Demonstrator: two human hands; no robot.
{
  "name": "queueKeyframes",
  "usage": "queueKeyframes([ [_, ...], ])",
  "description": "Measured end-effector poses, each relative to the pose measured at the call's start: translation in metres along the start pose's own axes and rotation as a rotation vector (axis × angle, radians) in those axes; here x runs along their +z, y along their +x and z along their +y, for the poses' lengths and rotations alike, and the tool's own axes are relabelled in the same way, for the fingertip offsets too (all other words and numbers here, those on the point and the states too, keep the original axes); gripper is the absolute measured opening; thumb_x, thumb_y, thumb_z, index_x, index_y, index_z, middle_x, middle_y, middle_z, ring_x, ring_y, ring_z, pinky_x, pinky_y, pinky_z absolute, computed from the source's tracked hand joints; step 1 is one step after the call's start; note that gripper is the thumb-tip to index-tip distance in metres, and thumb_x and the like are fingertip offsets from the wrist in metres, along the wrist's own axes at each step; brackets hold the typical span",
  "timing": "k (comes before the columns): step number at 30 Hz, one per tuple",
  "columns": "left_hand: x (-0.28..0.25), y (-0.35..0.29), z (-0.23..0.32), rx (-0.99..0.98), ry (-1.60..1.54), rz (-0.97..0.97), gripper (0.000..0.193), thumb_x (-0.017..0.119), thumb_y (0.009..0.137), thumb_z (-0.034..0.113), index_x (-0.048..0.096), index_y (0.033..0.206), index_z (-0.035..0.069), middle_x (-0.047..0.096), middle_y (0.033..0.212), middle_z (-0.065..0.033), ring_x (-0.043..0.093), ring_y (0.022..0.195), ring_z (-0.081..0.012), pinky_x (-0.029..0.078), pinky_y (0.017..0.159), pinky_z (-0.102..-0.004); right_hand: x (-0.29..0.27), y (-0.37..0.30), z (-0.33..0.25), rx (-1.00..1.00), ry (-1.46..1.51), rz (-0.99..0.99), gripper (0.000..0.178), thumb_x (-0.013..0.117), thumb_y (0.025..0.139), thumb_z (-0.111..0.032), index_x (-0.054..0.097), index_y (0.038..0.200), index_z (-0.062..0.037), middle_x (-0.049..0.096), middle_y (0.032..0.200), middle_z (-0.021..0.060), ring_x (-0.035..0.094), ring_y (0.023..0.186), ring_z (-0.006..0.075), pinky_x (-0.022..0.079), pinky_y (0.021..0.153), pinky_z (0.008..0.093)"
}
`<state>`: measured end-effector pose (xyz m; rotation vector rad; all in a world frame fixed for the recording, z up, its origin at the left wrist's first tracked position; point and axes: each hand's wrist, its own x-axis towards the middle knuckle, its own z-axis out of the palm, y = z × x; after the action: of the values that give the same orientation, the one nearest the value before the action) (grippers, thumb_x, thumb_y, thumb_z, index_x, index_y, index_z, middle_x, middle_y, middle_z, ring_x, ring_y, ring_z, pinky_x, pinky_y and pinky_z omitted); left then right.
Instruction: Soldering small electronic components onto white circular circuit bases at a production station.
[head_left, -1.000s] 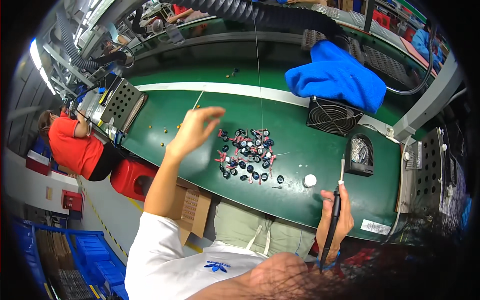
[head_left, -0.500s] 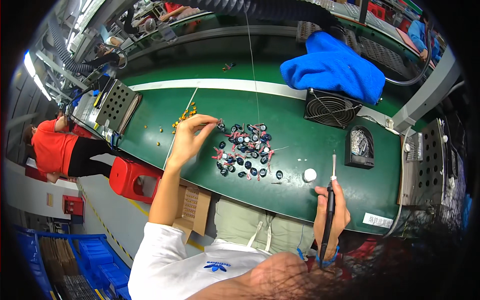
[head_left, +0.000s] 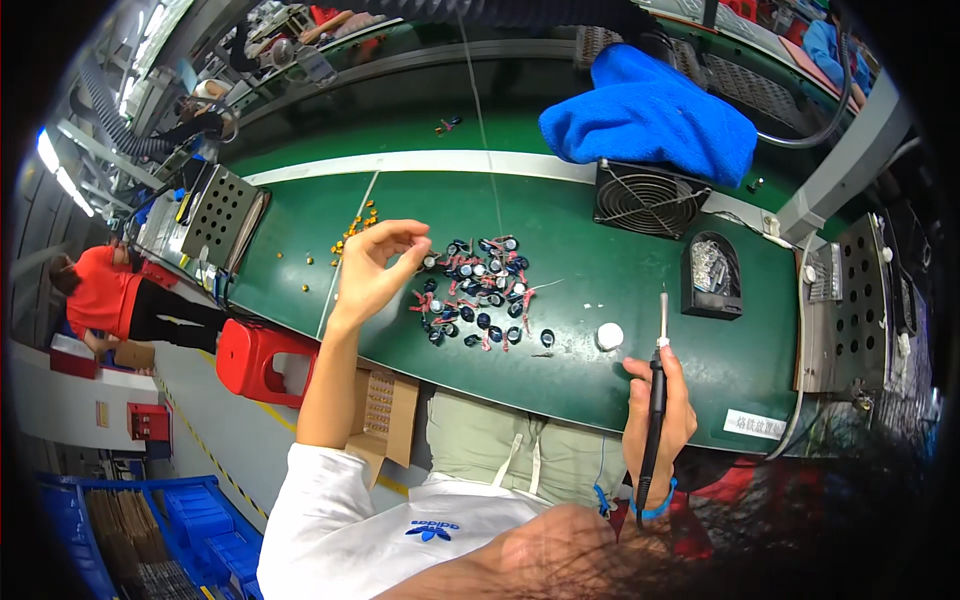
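Note:
My right hand (head_left: 660,425) is wrapped round a soldering iron (head_left: 655,418), its tip pointing away from me over the green bench. My left hand (head_left: 378,275) is raised at the left side of a loose pile of small dark round parts with red wires (head_left: 485,290). Its thumb and forefinger are curled together in a pinch; whatever sits between them is hidden or too small to name. Beyond that hand lie several tiny orange-yellow pieces (head_left: 350,233). Just past the fingers of my right hand stands a small white round pot or cap (head_left: 609,337).
A black bin of metal bits (head_left: 712,280) stands right of the iron's tip. Behind are a black fan (head_left: 650,200) and a blue towel (head_left: 650,120). Perforated metal boxes (head_left: 865,300) flank the bench. A red stool (head_left: 262,362) and a person in red (head_left: 100,290) are at left.
The whole view has shifted slightly. My left hand's fingers have curled in more, and the small part seen at their tips before no longer shows plainly. My right hand keeps its hold on the soldering iron.

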<state>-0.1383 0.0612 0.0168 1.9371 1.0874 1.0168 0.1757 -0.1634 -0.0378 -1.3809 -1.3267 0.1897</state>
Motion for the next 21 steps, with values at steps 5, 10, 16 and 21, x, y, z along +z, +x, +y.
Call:
queueKeyframes([
  [5,0.039,-0.013,0.054,-0.202,-0.544,-0.176,0.022,0.075,0.091,-0.005,0.07,0.112,-0.006,0.074,0.101,-0.0108,0.073,0.094,-0.0158,0.06,0.086,-0.0284,0.001,0.005,-0.002,-0.105,0.001,0.005,0.034,0.053,0.105,-0.002,0.051,0.138,0.0049,0.078,0.101,0.0192,0.059,0.061,0.0152,0.052,0.061,0.0285],
  [10,0.107,-0.014,0.086,-0.272,-0.577,-0.541,0.021,0.073,0.094,-0.003,0.069,0.114,-0.008,0.072,0.105,-0.0124,0.072,0.097,-0.0166,0.061,0.084,-0.0285,0.004,0.011,-0.001,-0.146,0.021,0.012,0.018,0.054,0.103,0.004,0.053,0.121,0.0012,0.077,0.108,0.0217,0.06,0.063,0.0145,0.052,0.062,0.0282],
  [16,0.146,-0.004,0.072,-0.14,-0.306,-0.52,0.019,0.071,0.096,0.003,0.071,0.112,-0.008,0.072,0.109,-0.0109,0.069,0.095,-0.0133,0.062,0.083,-0.0261,0.005,0.015,-0.004,-0.137,-0.066,-0.068,0.025,0.064,0.096,0.006,0.053,0.118,-0.0014,0.077,0.113,0.0208,0.069,0.076,0.0204,0.054,0.067,0.0313],
  [21,0.136,-0.013,0.062,-0.057,-0.254,-0.449,0.019,0.071,0.095,0.002,0.071,0.112,-0.007,0.073,0.107,-0.0128,0.071,0.097,-0.0164,0.062,0.083,-0.029,0.014,0.026,-0.019,-0.223,-0.184,-0.246,0.031,0.072,0.088,0.005,0.057,0.114,-0.0049,0.075,0.122,0.0137,0.067,0.083,0.0325,0.054,0.075,0.0402],
])
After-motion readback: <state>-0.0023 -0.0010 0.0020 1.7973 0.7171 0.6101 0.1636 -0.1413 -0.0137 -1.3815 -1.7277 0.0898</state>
